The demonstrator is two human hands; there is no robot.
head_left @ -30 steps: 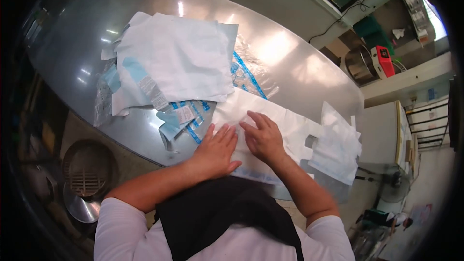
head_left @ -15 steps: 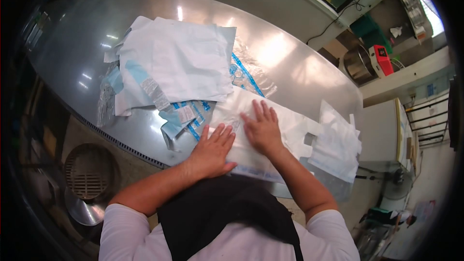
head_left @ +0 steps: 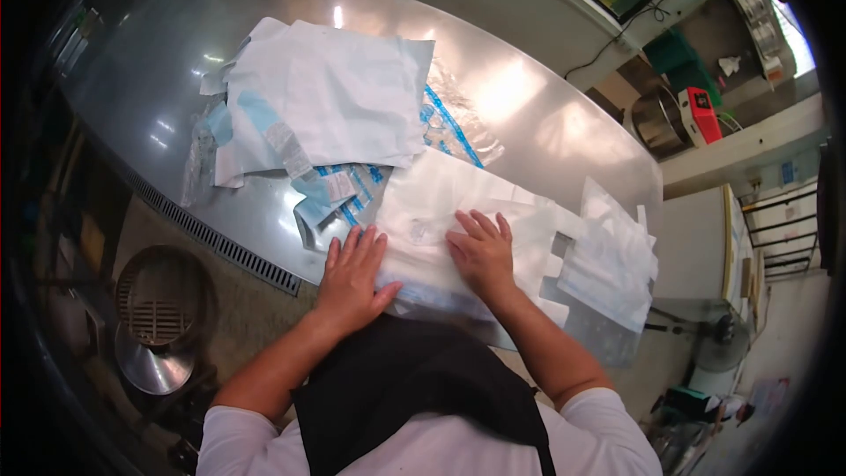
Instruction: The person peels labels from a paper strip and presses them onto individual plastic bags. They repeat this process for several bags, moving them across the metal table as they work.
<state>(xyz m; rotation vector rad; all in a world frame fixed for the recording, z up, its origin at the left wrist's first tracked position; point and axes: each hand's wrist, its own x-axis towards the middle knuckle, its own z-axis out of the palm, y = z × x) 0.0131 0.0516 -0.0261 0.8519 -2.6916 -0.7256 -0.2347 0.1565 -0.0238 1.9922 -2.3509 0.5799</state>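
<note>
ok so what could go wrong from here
The white plastic under the right hand reaches the near side of the metal table, so it might slip toward the apron. The uneven white pile lies close by and could get nudged out of place.

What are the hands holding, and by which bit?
Nothing looks gripped: the right hand lies on top of the white bag, and the left hand is spread at its edge.
</note>
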